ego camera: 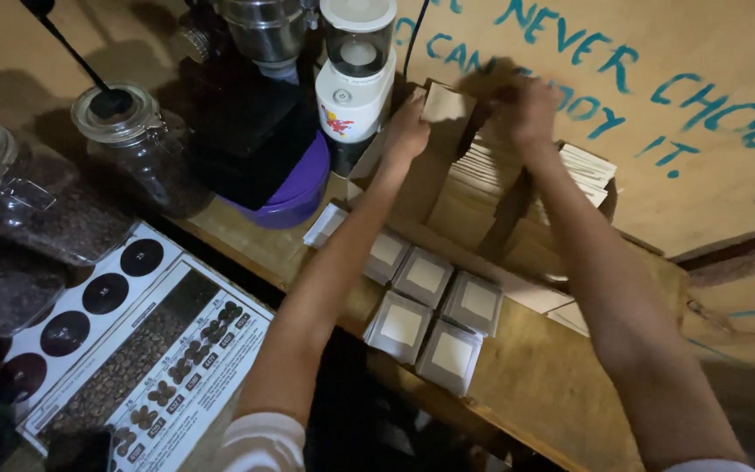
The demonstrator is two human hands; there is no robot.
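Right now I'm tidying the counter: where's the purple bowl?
In the head view the purple bowl sits upper left of centre, under the dark grinder, between the glass bean jar and the person's left forearm.

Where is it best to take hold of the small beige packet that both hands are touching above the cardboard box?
Pinch the beige packet by its upper side edges, coming from above. It is thin and flat and stands upright over the cardboard box, where the left hand and right hand meet it; its lower part seems hidden.

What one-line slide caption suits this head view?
Both hands, left hand and right hand, lift a paper pouch from a cardboard box beside a coffee grinder.
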